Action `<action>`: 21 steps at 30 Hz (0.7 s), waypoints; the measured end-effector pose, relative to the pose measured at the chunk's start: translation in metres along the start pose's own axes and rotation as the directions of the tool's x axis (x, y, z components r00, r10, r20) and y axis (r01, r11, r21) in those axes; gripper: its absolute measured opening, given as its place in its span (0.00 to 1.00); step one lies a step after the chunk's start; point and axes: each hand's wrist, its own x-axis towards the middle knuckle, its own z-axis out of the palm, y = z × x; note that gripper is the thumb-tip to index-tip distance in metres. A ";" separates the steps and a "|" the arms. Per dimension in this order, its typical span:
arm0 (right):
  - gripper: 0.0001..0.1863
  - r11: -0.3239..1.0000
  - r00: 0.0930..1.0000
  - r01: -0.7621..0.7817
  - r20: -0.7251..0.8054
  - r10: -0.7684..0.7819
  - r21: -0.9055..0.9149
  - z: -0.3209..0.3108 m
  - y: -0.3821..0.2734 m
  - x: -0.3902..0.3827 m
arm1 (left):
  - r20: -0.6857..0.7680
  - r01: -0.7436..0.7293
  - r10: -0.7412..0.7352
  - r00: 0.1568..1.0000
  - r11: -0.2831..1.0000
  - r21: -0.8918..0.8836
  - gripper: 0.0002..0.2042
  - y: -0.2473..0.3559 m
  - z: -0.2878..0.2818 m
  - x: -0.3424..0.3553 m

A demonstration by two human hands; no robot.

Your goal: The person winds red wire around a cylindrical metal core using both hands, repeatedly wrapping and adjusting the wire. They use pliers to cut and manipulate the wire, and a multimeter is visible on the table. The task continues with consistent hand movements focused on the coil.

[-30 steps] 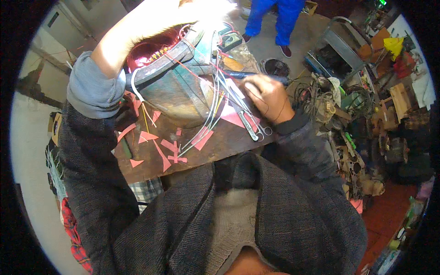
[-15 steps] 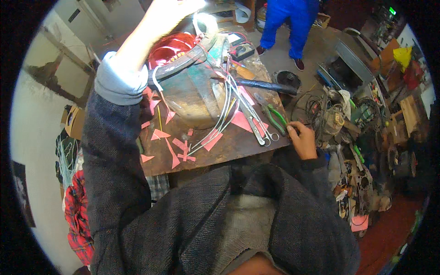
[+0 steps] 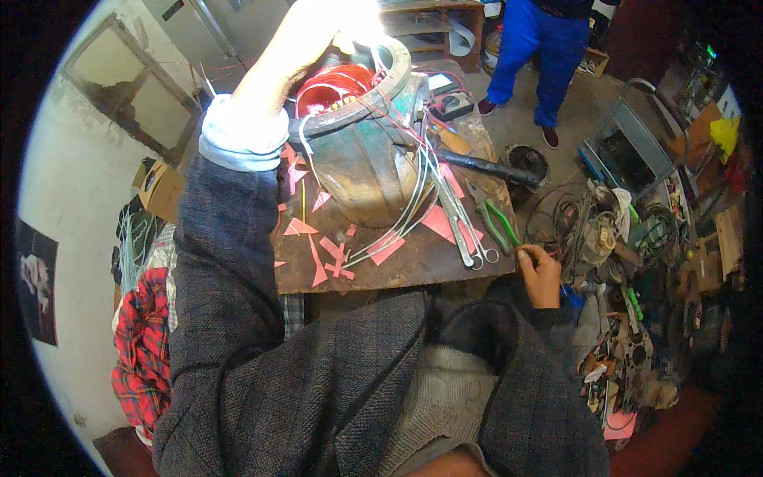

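A motor stator (image 3: 362,171) with a worn metal casing stands on the wooden table, red copper windings (image 3: 338,83) inside its ring. My left hand (image 3: 314,40) reaches over the far left of its rim; strong glare hides most of the fingers and anything in them. Beside the table's right front corner is my right hand (image 3: 540,274), thumb and fingertips pressed together near the handle ends of green-handled pliers (image 3: 499,225). Whatever they pinch, if anything, is too small to make out. Scissors (image 3: 483,256) and a slim metal tool (image 3: 457,234) lie left of the pliers. Pale sleeved leads (image 3: 413,211) droop over the casing.
Pink paper scraps (image 3: 385,248) are scattered on the tabletop (image 3: 413,270). A black rod-like handle (image 3: 485,165) juts past the right edge. A meter (image 3: 451,105) sits behind. A person in blue trousers (image 3: 528,60) stands beyond; cables and parts (image 3: 596,215) clutter the right.
The whole view has shifted, so the table appears farther right. My left hand is now lower against the stator's rim, its fingers bent. My right hand stays by the pliers' handles.
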 end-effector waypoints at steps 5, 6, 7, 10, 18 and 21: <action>0.11 0.998 0.999 0.049 -0.015 -0.050 -0.035 0.004 0.006 -0.001 | -0.046 0.146 -0.151 0.988 0.985 -0.095 0.07 0.005 0.005 -0.001; 0.11 0.999 1.000 0.011 0.003 -0.010 -0.043 0.005 0.006 -0.001 | -0.041 0.155 -0.159 0.986 0.984 -0.091 0.07 0.006 0.006 -0.001; 0.11 0.998 0.999 0.037 -0.002 -0.037 -0.047 0.005 0.006 -0.001 | -0.036 0.164 -0.168 0.985 0.983 -0.086 0.07 0.007 0.006 -0.001; 0.12 0.998 1.000 0.027 0.008 -0.026 -0.060 0.006 0.005 -0.001 | -0.019 0.169 -0.174 0.985 0.974 -0.148 0.07 0.009 0.008 0.001; 0.12 0.999 1.000 -0.014 -0.004 0.014 -0.037 0.010 0.001 -0.003 | 0.136 0.127 -0.099 0.986 0.968 -0.216 0.09 0.015 0.004 -0.002; 0.12 0.999 1.000 0.018 -0.002 -0.018 -0.042 0.009 0.000 -0.004 | 0.117 -0.140 0.177 0.977 0.953 -0.271 0.10 0.005 0.004 0.007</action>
